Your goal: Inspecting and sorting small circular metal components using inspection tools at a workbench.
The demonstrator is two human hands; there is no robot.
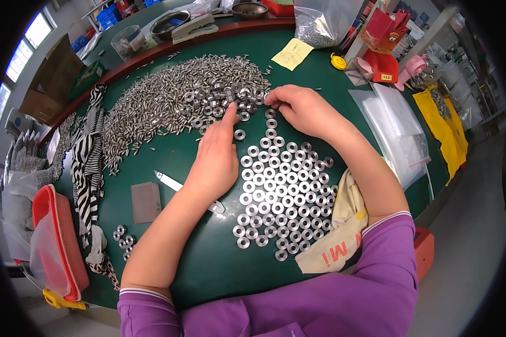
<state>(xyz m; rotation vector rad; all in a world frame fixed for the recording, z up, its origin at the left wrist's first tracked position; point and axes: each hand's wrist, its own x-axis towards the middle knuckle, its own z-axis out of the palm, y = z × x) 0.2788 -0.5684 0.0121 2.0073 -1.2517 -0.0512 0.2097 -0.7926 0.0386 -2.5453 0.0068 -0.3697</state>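
My left hand (215, 160) reaches to the near edge of a heap of loose metal rings (216, 101), its index finger stretched out and touching them. My right hand (306, 111) is bent at the heap's right end, fingers curled together by a ring; what they pinch, if anything, is hidden. Below it, many silver rings (287, 188) lie flat in close rows on the green table (202, 247), their holes facing up. A single ring (239, 135) lies apart, right of my left hand. Behind the heap spreads a large pile of small metal pins (168, 92).
A caliper (168, 181) lies partly under my left forearm, beside a grey block (145, 202). Several rings (123, 241) sit further left, near striped cloth (86, 163) and a red basket (62, 241). A beige cloth (334, 241) borders the rows; plastic bags (396, 132) lie right.
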